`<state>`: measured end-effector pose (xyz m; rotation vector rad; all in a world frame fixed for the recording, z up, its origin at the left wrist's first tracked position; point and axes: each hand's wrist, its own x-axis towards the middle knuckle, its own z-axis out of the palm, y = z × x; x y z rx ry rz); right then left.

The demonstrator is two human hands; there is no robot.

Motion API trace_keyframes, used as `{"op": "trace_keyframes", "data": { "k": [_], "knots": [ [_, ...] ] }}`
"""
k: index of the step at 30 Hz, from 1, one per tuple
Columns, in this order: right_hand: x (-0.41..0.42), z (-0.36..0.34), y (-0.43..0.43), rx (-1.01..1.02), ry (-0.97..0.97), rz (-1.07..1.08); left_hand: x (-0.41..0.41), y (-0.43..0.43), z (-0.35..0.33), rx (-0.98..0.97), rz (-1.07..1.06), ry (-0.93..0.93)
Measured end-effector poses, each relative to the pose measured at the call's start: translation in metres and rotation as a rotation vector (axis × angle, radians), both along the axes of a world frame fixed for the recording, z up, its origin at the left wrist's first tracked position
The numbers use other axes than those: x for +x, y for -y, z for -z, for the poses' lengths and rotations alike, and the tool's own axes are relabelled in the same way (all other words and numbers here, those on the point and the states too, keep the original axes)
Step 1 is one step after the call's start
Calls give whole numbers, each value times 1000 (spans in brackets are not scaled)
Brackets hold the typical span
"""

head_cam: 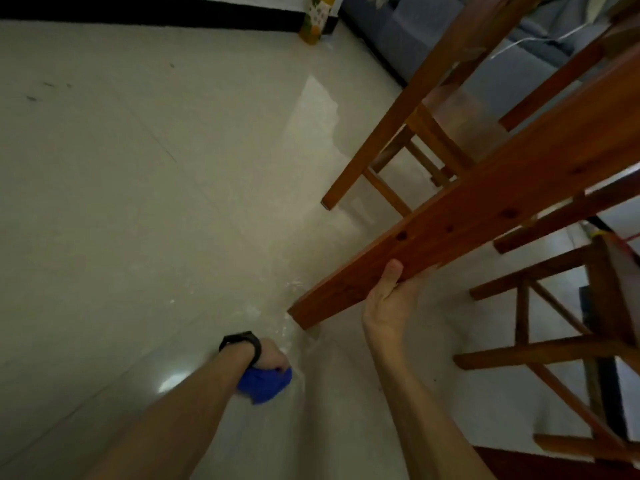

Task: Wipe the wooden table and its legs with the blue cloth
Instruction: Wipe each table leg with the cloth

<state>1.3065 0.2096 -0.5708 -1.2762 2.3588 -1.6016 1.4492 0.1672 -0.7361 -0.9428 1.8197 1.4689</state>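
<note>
Blue cloth (265,384): bunched in left hand (272,355), fingers curled round it, low over the pale floor (138,202).
Wooden table leg (485,209): its foot is just beside the cloth-holding fingers, up and to their right; cannot tell if they touch.
Long axis: runs from the foot up and to the right, away from the cloth.
Right hand (388,303): grips the leg above the foot, thumb on the near face, fingers hidden behind.
Nearer hand to foot: left.
Judgement: wipe starts at the foot, then follows the axis toward the right hand.
</note>
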Motion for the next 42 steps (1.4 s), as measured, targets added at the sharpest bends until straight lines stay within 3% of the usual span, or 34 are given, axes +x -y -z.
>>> {"op": "trace_keyframes", "data": {
  "k": [3, 9, 12, 15, 17, 22, 28, 33, 36, 42],
  "knots": [
    [6, -22, -6, -3, -22, -89, 14, 18, -23, -193, -201, -124],
    [-1, -6, -9, 12, -9, -61, 57, 33, -69, -328, -730, -308],
    [2, -8, -10, 21, 37, -40, 68, 13, -88, -313, -831, -347],
    [2, -22, -18, 105, 117, -49, 80, -23, -107, -244, -821, -238],
    [4, -34, -33, 232, 181, -102, 86, -45, -127, -173, -805, -153],
    [27, -58, -130, 1044, 297, -366, 93, -105, -212, 3, -743, -31],
    [87, -194, -272, 1344, 593, -325, 110, -170, -361, 82, -660, 107],
    [117, -365, -330, 1301, 749, -346, 126, -207, -504, 94, -553, 155],
    [123, -456, -352, 1223, 803, -253, 121, -223, -591, 102, -515, 126],
    [117, -563, -382, 929, 929, -75, 100, -253, -715, 40, -588, 1]
  ]
}}
